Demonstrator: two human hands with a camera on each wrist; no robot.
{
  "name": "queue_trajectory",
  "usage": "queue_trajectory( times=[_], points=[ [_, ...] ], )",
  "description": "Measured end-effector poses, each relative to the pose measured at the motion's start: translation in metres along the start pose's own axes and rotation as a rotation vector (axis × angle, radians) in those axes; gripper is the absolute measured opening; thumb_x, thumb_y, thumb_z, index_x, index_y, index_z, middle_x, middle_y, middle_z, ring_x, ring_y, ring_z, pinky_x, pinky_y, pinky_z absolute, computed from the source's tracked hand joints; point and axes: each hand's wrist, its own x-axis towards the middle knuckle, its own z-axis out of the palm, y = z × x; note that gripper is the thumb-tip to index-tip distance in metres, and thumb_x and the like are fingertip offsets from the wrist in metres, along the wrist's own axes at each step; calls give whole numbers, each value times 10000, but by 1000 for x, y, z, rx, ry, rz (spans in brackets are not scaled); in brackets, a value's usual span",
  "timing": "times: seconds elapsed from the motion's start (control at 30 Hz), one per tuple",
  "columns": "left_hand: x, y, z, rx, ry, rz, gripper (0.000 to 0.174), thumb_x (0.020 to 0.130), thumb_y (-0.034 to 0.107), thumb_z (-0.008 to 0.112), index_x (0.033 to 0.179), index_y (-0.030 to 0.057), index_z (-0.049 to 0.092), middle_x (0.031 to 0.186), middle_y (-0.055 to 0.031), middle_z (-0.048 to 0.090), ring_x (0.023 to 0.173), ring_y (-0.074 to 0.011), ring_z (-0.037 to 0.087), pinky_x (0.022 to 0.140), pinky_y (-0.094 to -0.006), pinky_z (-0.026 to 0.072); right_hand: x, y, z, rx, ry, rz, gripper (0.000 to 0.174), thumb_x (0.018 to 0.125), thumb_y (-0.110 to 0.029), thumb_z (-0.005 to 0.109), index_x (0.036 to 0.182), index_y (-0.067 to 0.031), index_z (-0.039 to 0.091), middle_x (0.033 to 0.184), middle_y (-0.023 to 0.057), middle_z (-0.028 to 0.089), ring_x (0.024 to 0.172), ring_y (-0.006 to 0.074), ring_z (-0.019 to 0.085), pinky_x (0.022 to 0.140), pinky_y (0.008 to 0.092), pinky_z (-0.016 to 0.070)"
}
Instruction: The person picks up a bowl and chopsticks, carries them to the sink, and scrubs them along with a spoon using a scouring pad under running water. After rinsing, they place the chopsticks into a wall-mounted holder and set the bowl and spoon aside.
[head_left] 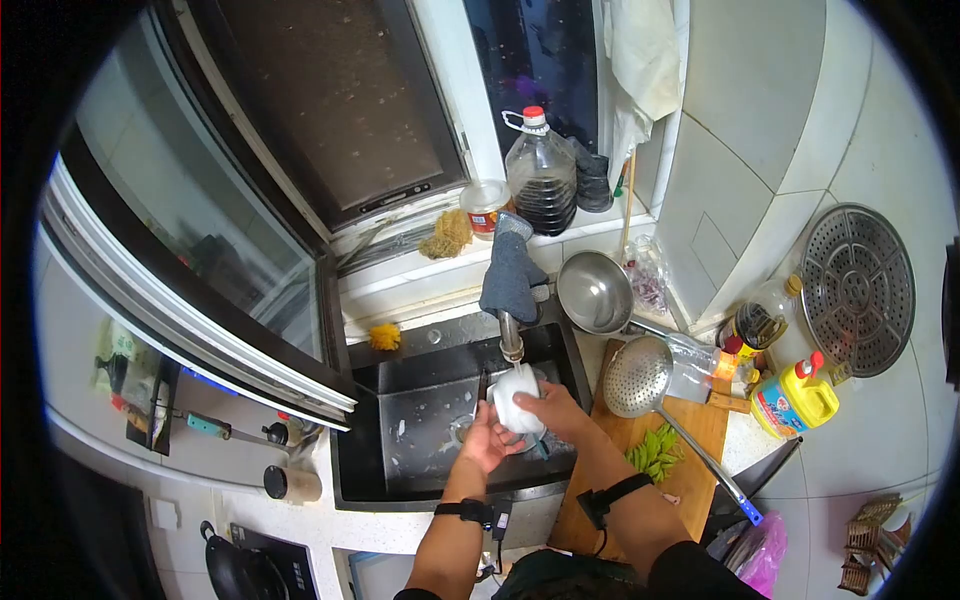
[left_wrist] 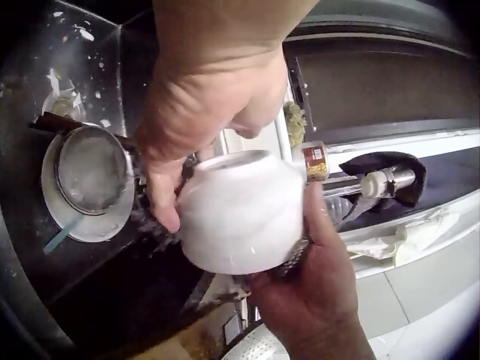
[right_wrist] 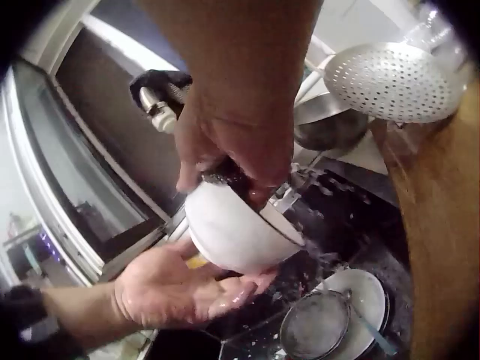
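Note:
A white bowl (head_left: 515,398) is tilted below the tap (head_left: 511,345), over the sink. My left hand (head_left: 485,440) is palm up, its fairly straight fingers against the bowl's underside; the right wrist view shows this palm (right_wrist: 161,289). My right hand (head_left: 552,412) grips a dark scrubber (right_wrist: 225,176) at the rim of the bowl (right_wrist: 232,232), partly inside it. In the left wrist view the bowl (left_wrist: 240,214) hangs between my left hand (left_wrist: 210,105) and right hand (left_wrist: 311,285). The right fingertips are partly hidden.
In the black sink (head_left: 400,470) lie a plate (right_wrist: 364,289) and a small strainer (right_wrist: 315,326). Right of the sink, a cutting board (head_left: 700,425) bears green vegetables (head_left: 655,453) and a skimmer (head_left: 638,377). A pan (head_left: 595,292) and a large bottle (head_left: 541,180) stand behind.

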Motion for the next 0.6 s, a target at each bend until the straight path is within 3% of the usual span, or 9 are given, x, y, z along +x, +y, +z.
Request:
queue_trajectory(
  times=[0.07, 0.1, 0.13, 0.23, 0.4, 0.5, 0.6],
  points=[
    [-7, 7, 6, 20, -110, 0, 646, 825, 679, 429, 1191, 153, 509, 1078, -28, 614, 951, -239, 598, 800, -479, 450, 2, 7, -2, -482, -72, -149, 378, 822, -319, 643, 1064, -32, 601, 915, 103, 662, 881, 215, 631, 780, 357, 488],
    [-7, 7, 5, 30, -125, 1, 651, 824, 676, 435, 1189, 143, 512, 1072, -39, 617, 929, -249, 607, 780, -469, 460, -1, 3, 1, -723, -109, -225, 369, 813, -316, 642, 1047, -33, 608, 892, 123, 665, 861, 234, 635, 768, 357, 484],
    [-7, 7, 4, 41, -142, 3, 656, 823, 674, 440, 1188, 134, 516, 1067, -49, 619, 908, -258, 616, 759, -460, 470, -8, -4, 7, -947, -153, -309, 365, 786, -330, 628, 1016, -48, 605, 929, 174, 639, 874, 325, 622, 778, 381, 473],
    [-6, 9, -2, -2, -230, 76, 637, 830, 648, 463, 1166, 110, 531, 1046, -84, 625, 840, -277, 639, 688, -404, 509, -12, -7, 19, -1086, -248, -392, 319, 762, -324, 599, 922, -49, 574, 896, 192, 635, 885, 384, 600, 773, 455, 470],
    [-16, -2, -1, -73, -137, 214, 567, 851, 584, 499, 1155, 106, 531, 1058, -91, 617, 895, -260, 628, 719, -413, 523, -17, -11, 27, -1236, -319, -509, 303, 788, -310, 624, 924, -43, 574, 988, 153, 596, 932, 364, 587, 807, 454, 459],
    [-15, -5, -1, -66, -18, 296, 493, 875, 501, 517, 1190, 123, 512, 1105, -59, 593, 884, -217, 613, 702, -355, 501, -18, -9, 38, -1407, -302, -483, 269, 790, -266, 614, 938, -46, 570, 992, 149, 590, 933, 328, 602, 786, 449, 478],
    [9, -12, -27, -1, 0, 300, 468, 880, 443, 522, 1164, 70, 513, 1090, -98, 606, 980, -254, 602, 813, -405, 506, -19, -3, 50, -1506, -272, -410, 244, 800, -236, 588, 956, -50, 570, 1017, 146, 580, 942, 297, 609, 762, 446, 494]
  ],
)
